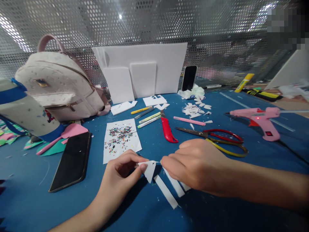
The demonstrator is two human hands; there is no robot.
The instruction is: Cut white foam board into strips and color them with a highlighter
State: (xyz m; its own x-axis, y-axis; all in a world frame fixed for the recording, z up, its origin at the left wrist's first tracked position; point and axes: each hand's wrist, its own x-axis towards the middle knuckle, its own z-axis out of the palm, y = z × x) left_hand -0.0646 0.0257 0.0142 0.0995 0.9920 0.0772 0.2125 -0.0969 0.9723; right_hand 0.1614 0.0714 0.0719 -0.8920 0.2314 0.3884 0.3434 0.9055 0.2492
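Between the thumb and fingers of my left hand is a small white foam triangle with a dark dot near its upper corner. My right hand is closed just to the right, its fingertips pinching a thin pale strand that reaches the triangle's corner. Whether the strand is thread, glue or a thin stick I cannot make out. Below the hands, white foam strips lie on the blue table, partly covered by my right hand. A paper sheet with tiny colourful beads or bits lies beyond my left hand.
Scissors, a red utility knife, pens and foam scraps lie beyond the hands. A pink glue gun is at right. At left are a phone, a bottle and a backpack. White boards stand behind.
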